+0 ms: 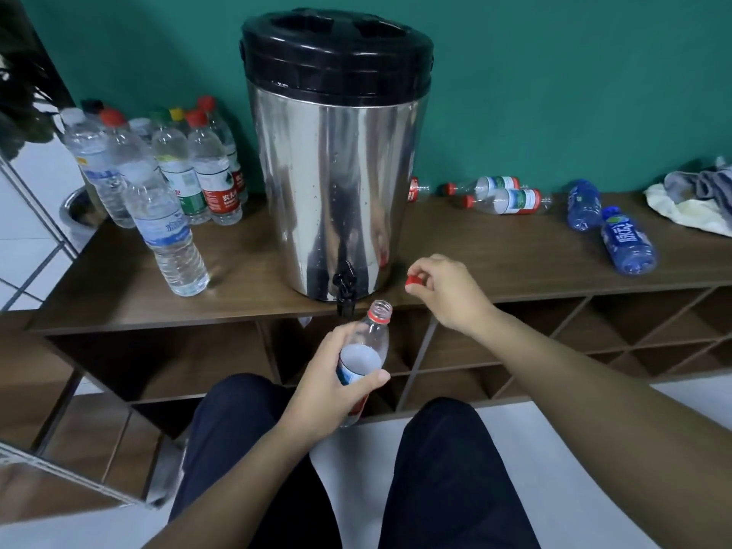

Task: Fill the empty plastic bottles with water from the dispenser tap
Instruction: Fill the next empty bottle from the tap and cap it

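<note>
Left hand has its grip wrapped round the open bottle, mouth tilted up just below the black tap, at six o'clock from the steel dispenser. Right hand pinches the red cap at three o'clock of the tap, above the bench edge.

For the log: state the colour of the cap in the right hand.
Red; the cap shows best in the head view.

Beyond the held clear plastic bottle stands a glossy, mirror-smooth metal dispenser. It rests on a matt wood-grain shelf.
</note>
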Demonstrator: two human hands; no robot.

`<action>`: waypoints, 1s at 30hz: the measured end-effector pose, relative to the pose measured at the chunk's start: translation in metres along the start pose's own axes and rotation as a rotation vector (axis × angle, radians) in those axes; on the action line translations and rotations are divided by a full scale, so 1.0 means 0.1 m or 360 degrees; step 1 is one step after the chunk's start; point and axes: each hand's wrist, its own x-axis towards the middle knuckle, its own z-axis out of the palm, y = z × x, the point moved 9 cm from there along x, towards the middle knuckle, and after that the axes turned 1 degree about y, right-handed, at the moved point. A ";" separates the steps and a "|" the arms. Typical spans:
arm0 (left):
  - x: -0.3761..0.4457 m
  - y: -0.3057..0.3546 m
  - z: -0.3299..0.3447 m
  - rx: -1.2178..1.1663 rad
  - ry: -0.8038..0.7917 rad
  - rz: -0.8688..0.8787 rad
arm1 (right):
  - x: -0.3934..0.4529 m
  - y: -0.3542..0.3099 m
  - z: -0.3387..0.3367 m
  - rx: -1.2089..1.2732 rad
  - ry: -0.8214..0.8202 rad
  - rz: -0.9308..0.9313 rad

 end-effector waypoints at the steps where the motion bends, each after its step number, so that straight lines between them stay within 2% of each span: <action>1: 0.01 -0.08 -0.01 0.0010 -0.0004 -0.0009 | 0.03 0.03 0.08 -0.0035 -0.0002 0.0008; 9: 0.11 -0.50 -0.06 -0.0043 0.0038 -0.0102 | 0.08 0.09 0.28 -0.0038 0.0006 0.0069; 14: 0.09 -0.69 -0.12 0.0063 0.0079 -0.0228 | -0.05 -0.29 -0.10 0.0266 0.0206 0.0027; 22: 0.09 -0.68 -0.22 0.0007 0.0187 -0.0224 | -0.31 -1.38 -0.28 0.0777 0.0083 -0.0165; 27: 0.11 -0.60 -0.23 -0.0100 0.0263 -0.0188 | -0.26 -1.53 -0.18 0.0725 0.0043 -0.0170; 30: 0.12 -0.57 -0.22 -0.0110 0.0275 -0.0162 | -0.22 -1.46 -0.13 0.0826 -0.0046 -0.0123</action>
